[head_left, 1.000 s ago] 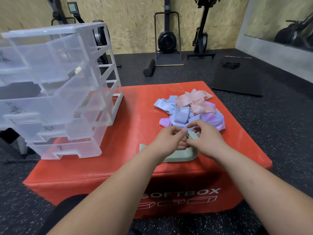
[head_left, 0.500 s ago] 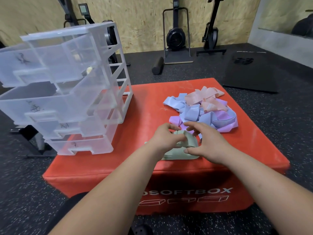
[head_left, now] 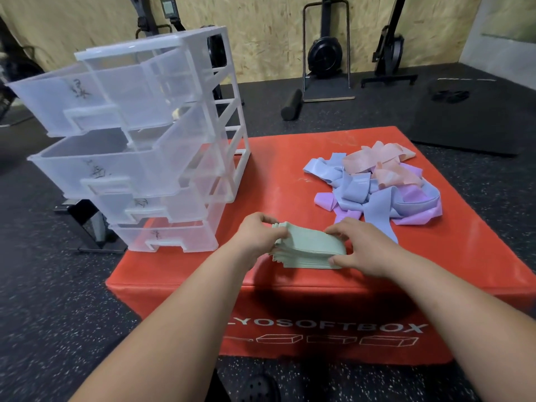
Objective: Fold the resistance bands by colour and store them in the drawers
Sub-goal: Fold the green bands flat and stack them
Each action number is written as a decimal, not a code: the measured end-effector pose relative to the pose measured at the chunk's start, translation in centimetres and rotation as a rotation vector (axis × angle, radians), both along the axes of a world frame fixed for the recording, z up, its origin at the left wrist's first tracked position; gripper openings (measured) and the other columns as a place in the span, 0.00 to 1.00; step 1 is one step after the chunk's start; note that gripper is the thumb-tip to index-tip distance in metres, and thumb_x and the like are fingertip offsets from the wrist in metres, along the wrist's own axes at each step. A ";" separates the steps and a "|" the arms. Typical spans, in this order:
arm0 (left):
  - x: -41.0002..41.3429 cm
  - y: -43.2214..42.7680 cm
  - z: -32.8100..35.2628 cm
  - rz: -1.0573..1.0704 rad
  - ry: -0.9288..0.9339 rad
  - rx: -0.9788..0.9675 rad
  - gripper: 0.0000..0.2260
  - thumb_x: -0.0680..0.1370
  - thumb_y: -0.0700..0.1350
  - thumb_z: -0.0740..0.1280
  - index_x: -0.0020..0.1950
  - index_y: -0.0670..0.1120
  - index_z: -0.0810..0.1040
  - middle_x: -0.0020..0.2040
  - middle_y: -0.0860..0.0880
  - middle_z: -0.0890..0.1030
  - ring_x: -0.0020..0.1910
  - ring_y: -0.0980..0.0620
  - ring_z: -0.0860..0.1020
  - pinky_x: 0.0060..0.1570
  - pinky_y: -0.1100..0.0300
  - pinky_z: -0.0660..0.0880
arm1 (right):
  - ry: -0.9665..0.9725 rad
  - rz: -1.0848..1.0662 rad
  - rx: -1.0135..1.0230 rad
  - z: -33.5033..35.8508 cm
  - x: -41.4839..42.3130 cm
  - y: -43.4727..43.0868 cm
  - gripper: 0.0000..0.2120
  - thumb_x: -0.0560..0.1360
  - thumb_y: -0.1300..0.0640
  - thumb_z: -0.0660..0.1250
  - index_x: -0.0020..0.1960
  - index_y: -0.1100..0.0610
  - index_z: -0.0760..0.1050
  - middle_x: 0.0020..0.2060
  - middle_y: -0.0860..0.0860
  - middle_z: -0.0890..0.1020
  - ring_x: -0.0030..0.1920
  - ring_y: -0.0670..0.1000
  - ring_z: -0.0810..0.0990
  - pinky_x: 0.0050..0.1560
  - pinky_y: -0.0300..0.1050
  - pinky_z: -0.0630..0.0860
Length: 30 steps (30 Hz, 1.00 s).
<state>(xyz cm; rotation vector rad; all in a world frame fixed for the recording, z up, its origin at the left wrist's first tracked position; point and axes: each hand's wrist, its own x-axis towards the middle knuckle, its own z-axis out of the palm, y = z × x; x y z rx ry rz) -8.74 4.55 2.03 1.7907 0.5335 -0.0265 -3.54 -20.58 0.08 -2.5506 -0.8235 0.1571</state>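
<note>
A stack of folded pale green bands (head_left: 309, 250) lies near the front of the red soft box (head_left: 275, 181). My left hand (head_left: 258, 236) grips the stack's left end, and my right hand (head_left: 365, 250) holds its right end, thumb under and fingers on top. Behind them a loose pile of blue, purple and pink bands (head_left: 380, 187) lies on the box's right side. A clear plastic drawer unit (head_left: 150, 140) stands at the left, with its several drawers pulled out toward me; they look empty.
The box sits on a dark speckled gym floor. A black foam roller (head_left: 291, 105), a black mat (head_left: 470, 117) and exercise machines (head_left: 324, 53) stand behind it against a chipboard wall. Bare red surface lies between the drawers and the bands.
My hands closed around the green stack and gathered it, its left end lifting slightly. The view shifted left, bringing the drawers more into frame.
</note>
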 end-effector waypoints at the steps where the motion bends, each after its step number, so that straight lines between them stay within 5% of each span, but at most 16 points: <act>1: -0.1 0.2 -0.2 0.003 0.005 -0.002 0.16 0.72 0.36 0.77 0.58 0.41 0.80 0.46 0.42 0.80 0.37 0.47 0.81 0.42 0.53 0.85 | -0.008 0.004 -0.005 -0.2 0.0 0.3 0.29 0.69 0.45 0.79 0.69 0.46 0.76 0.56 0.42 0.77 0.56 0.47 0.76 0.61 0.48 0.75; 7: -0.2 2.2 -1.1 0.025 0.028 0.037 0.14 0.73 0.38 0.76 0.57 0.40 0.79 0.49 0.41 0.80 0.37 0.46 0.81 0.32 0.60 0.80 | -0.005 0.024 -0.023 -0.8 0.1 1.6 0.30 0.72 0.43 0.77 0.71 0.43 0.73 0.61 0.41 0.79 0.59 0.47 0.77 0.58 0.44 0.72; 14: -0.3 3.3 -2.4 0.031 0.024 0.103 0.11 0.74 0.41 0.74 0.55 0.42 0.78 0.46 0.42 0.83 0.37 0.46 0.82 0.39 0.54 0.84 | -0.078 0.127 -0.141 -1.3 -0.1 2.9 0.29 0.77 0.40 0.71 0.76 0.41 0.67 0.61 0.42 0.71 0.61 0.48 0.76 0.56 0.48 0.74; 19: -0.5 3.4 -3.0 -0.207 0.038 0.786 0.19 0.78 0.51 0.67 0.69 0.50 0.75 0.65 0.46 0.75 0.61 0.43 0.76 0.60 0.50 0.76 | -0.193 0.166 -0.241 -1.9 -0.7 3.5 0.27 0.82 0.41 0.64 0.78 0.44 0.60 0.63 0.46 0.69 0.62 0.52 0.73 0.58 0.51 0.75; 21: -0.5 3.1 -3.0 -0.293 -0.150 1.012 0.20 0.80 0.49 0.65 0.72 0.51 0.75 0.69 0.47 0.73 0.67 0.42 0.71 0.65 0.46 0.73 | -0.227 0.172 -0.254 -2.3 -1.0 3.5 0.27 0.83 0.42 0.62 0.79 0.46 0.60 0.64 0.47 0.70 0.62 0.53 0.72 0.60 0.52 0.74; 24: -0.2 2.7 -3.2 -0.539 -0.429 1.069 0.22 0.82 0.55 0.65 0.74 0.51 0.75 0.71 0.49 0.77 0.70 0.44 0.73 0.69 0.45 0.71 | -0.267 0.176 -0.278 -2.8 -1.1 3.5 0.28 0.84 0.42 0.59 0.81 0.48 0.57 0.64 0.48 0.70 0.60 0.54 0.71 0.61 0.53 0.74; 27: -0.3 2.0 -3.9 -0.767 -0.357 1.185 0.35 0.76 0.69 0.66 0.78 0.53 0.68 0.70 0.51 0.76 0.67 0.47 0.75 0.67 0.48 0.72 | -0.266 0.179 -0.280 -2.9 -1.0 3.5 0.30 0.84 0.42 0.59 0.82 0.48 0.56 0.64 0.49 0.70 0.60 0.53 0.71 0.61 0.52 0.73; 30: 0.1 1.8 -4.3 -0.761 -0.370 1.254 0.34 0.73 0.66 0.73 0.76 0.54 0.69 0.65 0.52 0.76 0.62 0.47 0.75 0.60 0.50 0.72 | -0.238 0.187 -0.250 -2.6 -0.8 3.4 0.30 0.83 0.40 0.61 0.81 0.45 0.57 0.63 0.47 0.70 0.60 0.52 0.71 0.59 0.48 0.71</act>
